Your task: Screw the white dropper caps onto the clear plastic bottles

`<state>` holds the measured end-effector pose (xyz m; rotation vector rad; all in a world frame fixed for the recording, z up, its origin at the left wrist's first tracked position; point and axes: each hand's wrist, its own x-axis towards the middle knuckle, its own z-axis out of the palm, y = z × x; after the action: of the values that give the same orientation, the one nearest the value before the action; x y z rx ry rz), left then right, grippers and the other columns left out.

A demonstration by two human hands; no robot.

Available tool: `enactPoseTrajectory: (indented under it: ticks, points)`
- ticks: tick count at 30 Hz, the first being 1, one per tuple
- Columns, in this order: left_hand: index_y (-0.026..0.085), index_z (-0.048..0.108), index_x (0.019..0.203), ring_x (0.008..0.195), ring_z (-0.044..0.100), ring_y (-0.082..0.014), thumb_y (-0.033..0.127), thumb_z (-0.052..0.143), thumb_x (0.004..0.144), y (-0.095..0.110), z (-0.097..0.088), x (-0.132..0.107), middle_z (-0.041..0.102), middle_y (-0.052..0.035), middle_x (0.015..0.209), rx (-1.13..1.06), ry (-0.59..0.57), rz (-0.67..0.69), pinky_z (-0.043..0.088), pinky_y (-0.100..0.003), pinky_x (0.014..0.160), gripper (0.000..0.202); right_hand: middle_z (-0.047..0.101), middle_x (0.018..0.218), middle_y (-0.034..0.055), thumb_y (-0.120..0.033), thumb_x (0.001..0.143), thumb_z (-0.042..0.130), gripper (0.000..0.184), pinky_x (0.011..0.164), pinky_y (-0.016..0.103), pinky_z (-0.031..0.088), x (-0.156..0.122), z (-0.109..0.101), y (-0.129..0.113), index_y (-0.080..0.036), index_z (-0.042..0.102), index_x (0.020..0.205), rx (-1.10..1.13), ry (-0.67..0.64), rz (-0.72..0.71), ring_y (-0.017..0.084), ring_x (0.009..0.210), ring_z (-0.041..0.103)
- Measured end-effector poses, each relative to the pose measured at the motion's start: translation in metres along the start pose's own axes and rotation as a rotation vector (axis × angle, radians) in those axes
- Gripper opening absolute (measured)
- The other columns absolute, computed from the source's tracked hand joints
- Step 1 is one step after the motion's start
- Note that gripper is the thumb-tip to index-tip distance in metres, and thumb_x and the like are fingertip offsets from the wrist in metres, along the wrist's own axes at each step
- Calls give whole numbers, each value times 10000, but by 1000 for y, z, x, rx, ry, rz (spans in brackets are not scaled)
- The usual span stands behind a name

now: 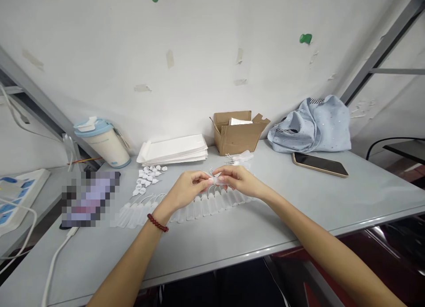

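Note:
My left hand (187,189) and my right hand (239,179) meet over the middle of the grey table (252,236). Both pinch a small clear plastic piece (214,178) between their fingertips. Under them lies a long row of small clear plastic vials (199,206), side by side. A cluster of small white caps (148,176) sits just left of my left hand. A red bead bracelet (157,223) is on my left wrist.
An open cardboard box (237,134) and a stack of white bags (174,150) stand at the back. A blue-lidded jug (102,141) is back left, a blue cloth bag (312,125) and a phone (319,164) at right. A power strip (16,196) and cables lie at left.

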<state>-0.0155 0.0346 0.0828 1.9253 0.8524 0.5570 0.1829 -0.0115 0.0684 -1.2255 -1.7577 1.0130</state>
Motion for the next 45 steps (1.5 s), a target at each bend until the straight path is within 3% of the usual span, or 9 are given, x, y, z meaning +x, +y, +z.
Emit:
enactPoseTrajectory:
  ticks: [7, 12, 19, 22, 25, 29, 34, 42, 45]
  points:
    - [162, 513, 543, 534, 477, -115, 484, 455, 876, -9, -4, 1, 536, 3, 546, 86, -57, -18, 370, -227, 508, 467, 586, 730, 5, -209, 899, 451, 190, 628, 283, 442, 0, 8, 5, -167, 606, 999, -100, 31, -65, 129, 607, 565]
    - [160, 606, 735, 619, 555, -141, 437, 549, 826, -5, 1, 2, 592, -9, 657, -38, -69, 0, 470, -254, 579, 297, 525, 649, -19, -235, 903, 438, 154, 576, 271, 398, 2, 9, 5, -181, 579, 930, -80, 40, -34, 123, 561, 494]
    - [165, 636, 801, 688, 581, -139, 355, 613, 803, -6, 7, 3, 645, -31, 827, -61, 94, 92, 496, -252, 620, 191, 510, 638, -46, -360, 915, 446, 161, 472, 214, 291, 3, 16, 0, -220, 410, 988, 314, 58, 208, 102, 531, 477]
    - [168, 643, 853, 789, 603, -165, 360, 620, 800, -7, 9, 4, 652, -44, 894, -81, 128, 116, 506, -252, 659, 200, 537, 628, -52, -398, 895, 470, 201, 460, 215, 270, 4, 17, 2, -223, 399, 964, 410, 52, 205, 77, 468, 369]
    - [165, 631, 920, 752, 615, -160, 412, 576, 832, -5, 11, 4, 652, -46, 891, -115, 133, 86, 522, -261, 656, 268, 534, 623, -57, -423, 876, 486, 229, 452, 215, 261, 5, 16, 2, -221, 403, 942, 463, 66, 168, 72, 458, 331]
    - [149, 620, 787, 595, 590, -135, 466, 505, 868, -4, 12, 4, 623, -26, 720, -114, 113, 40, 506, -252, 577, 347, 531, 610, -59, -435, 860, 507, 244, 446, 216, 263, 4, 16, -2, -221, 403, 917, 466, 66, 172, 74, 455, 332]
    - [155, 625, 730, 566, 584, -141, 431, 538, 853, -2, 9, 2, 591, -5, 608, -82, 84, 33, 473, -250, 566, 314, 539, 602, -58, -441, 842, 535, 266, 444, 212, 247, 2, 17, -2, -220, 407, 916, 512, 40, 218, 67, 447, 333]
    - [168, 674, 825, 706, 632, -168, 398, 588, 812, 0, 10, 1, 677, -54, 859, -119, 96, 82, 532, -282, 684, 245, 545, 592, -58, -485, 823, 568, 310, 454, 215, 233, 3, 15, 0, -224, 414, 890, 524, 26, 235, 64, 436, 320]
    - [167, 663, 798, 744, 625, -177, 437, 558, 827, -1, 12, 2, 661, -48, 818, -118, 106, 66, 545, -274, 656, 291, 546, 590, -58, -504, 817, 573, 332, 452, 214, 239, 3, 16, -1, -226, 410, 898, 490, 50, 197, 69, 444, 324]
